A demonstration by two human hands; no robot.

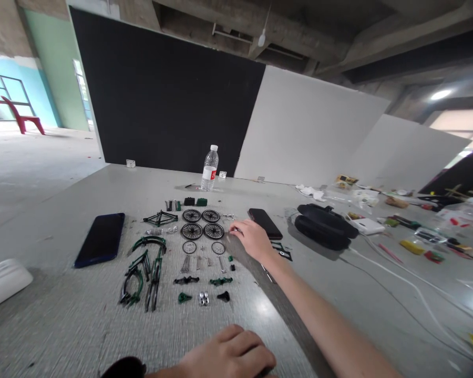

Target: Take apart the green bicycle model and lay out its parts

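Observation:
My right hand (pixel 252 237) reaches over the table, its fingertips pinched together beside the small spoked wheels (pixel 192 231). Whatever may be between them is too small to make out. My left hand (pixel 230 354) rests at the near edge with its fingers curled under, and a dark bit shows below them. Miniature bicycle parts lie sorted between both hands: a dark frame (pixel 161 218), green-black fenders (pixel 148 241), forks (pixel 153 281), handlebar-like pieces (pixel 220 281), saddles (pixel 223 296), silver pieces (pixel 204 298) and screws (pixel 185 263). Small metal bits (pixel 228 216) lie just beyond my right fingertips.
A blue-edged phone (pixel 100 240) lies at left, a dark phone (pixel 265 223) beyond my right hand. A water bottle (pixel 209 169) stands at the back. To the right are a black case (pixel 325 226), white cables (pixel 402 289) and clutter. Under my right forearm sits a thin metal tool (pixel 267 273).

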